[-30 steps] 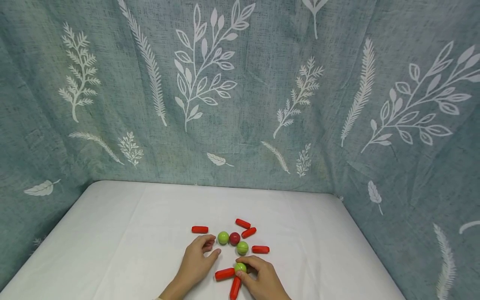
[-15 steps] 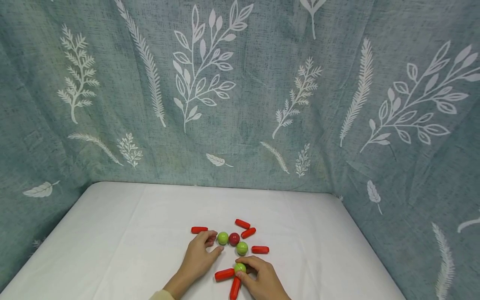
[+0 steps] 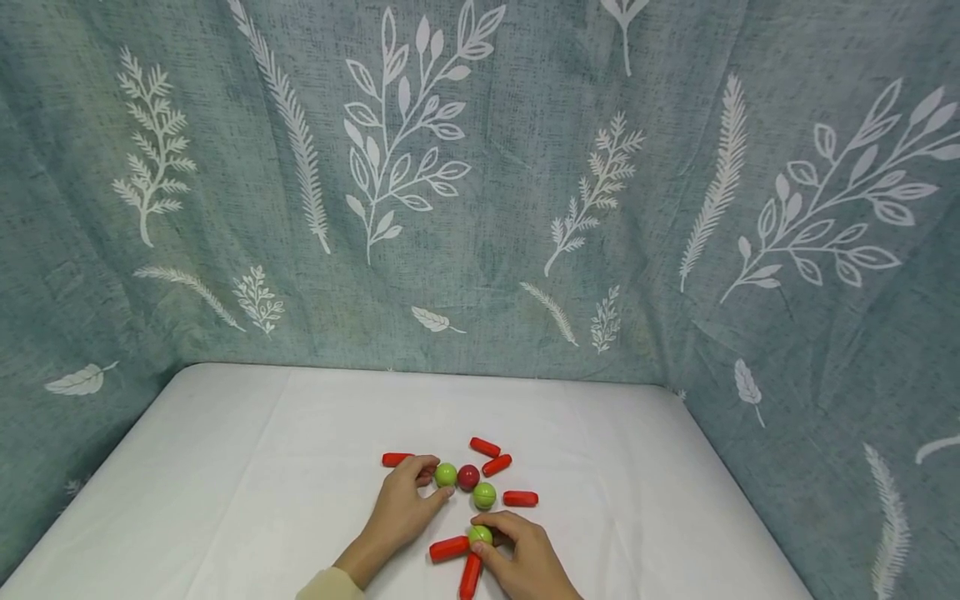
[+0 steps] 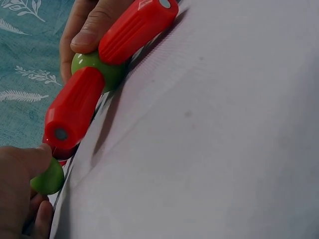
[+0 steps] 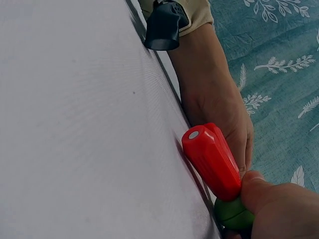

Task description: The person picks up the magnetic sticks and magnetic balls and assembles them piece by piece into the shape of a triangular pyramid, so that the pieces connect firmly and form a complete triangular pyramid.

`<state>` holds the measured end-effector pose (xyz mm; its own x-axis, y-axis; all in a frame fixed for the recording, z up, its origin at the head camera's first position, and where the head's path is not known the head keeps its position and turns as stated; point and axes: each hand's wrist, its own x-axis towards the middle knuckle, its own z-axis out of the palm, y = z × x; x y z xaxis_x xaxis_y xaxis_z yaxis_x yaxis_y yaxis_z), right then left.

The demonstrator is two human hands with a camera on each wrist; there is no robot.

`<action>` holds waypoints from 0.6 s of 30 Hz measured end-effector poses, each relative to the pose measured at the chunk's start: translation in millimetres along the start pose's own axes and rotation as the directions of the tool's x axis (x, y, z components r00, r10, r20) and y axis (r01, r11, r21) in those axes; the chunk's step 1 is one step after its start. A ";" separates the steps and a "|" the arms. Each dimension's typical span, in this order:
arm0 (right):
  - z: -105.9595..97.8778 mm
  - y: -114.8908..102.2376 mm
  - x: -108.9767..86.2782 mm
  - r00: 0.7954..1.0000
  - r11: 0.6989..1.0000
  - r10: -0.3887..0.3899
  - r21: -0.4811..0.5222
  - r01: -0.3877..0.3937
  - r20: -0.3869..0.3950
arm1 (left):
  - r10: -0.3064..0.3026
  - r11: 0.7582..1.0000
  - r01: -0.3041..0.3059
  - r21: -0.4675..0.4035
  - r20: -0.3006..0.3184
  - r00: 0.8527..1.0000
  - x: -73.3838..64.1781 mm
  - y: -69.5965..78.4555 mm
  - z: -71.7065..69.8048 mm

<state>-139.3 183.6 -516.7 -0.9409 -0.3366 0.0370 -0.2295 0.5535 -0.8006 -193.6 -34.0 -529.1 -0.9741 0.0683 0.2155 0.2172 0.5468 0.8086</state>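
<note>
In the head view my left hand has thumb and fingers round a green ball, which touches a dark red ball. The left wrist view shows that same green ball between thumb and fingers. My right hand pinches another green ball. Two red rods meet this ball, one pointing left and one toward the person. A grey disc shows on a rod's end. Between the hands lies a third green ball, close to the dark red one.
Single red rods lie around the balls: one partly behind the left hand, one to the right, and two at the back, near each other. White cloth covers the table. A patterned green curtain hangs behind it.
My left hand has moved a little forward and right, and its thumb and fingers have come round the green ball. The right hand keeps its hold in the same place.
</note>
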 end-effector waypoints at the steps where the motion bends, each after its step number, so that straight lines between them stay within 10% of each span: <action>1: -0.4 -0.2 -0.2 1.000 1.000 -0.001 0.006 0.001 0.001 | -0.005 1.000 0.005 0.001 0.004 1.000 0.8 0.4 0.4; 18: -0.2 -0.9 -0.5 1.000 1.000 -0.011 0.010 0.011 0.002 | -0.003 1.000 0.002 0.024 0.037 0.999 5.2 -0.1 2.9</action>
<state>-138.7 183.4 -515.8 -0.9378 -0.3443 0.0443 -0.2372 0.5425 -0.8059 -198.8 -31.3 -529.6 -0.9763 0.0981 0.1929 0.2141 0.5667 0.7956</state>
